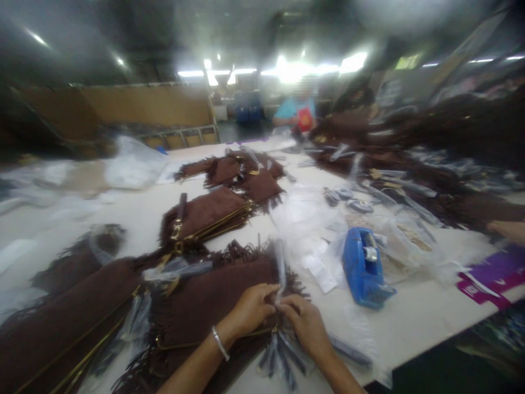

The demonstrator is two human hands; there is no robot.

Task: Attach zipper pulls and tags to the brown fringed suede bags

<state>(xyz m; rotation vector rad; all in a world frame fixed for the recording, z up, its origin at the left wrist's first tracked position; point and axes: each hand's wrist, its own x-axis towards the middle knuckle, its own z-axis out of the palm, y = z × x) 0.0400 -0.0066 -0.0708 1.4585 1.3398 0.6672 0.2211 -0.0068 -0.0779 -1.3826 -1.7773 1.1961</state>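
A dark brown fringed handbag (205, 298) with gold zips lies flat in front of me. At its right end, my left hand (252, 309), with a silver bangle at the wrist, pinches a strap wrapped in clear plastic (281, 265). My right hand (305, 325) closes on the same strap from the other side, fingertips almost touching the left ones. Just below the hands, several plastic-wrapped tassel strips (283, 355) hang from the bag's zip corner. Another brown bag (77, 301) lies at the left, and a third bag (213, 210) with a gold clasp sits behind.
A blue tape dispenser (361, 268) stands right of the hands, beside crumpled clear plastic bags (404, 235). Brown bags are piled at the back right (430, 131). A purple printed package (492, 276) lies near the table's right edge. Across the table is a person in blue (297, 109).
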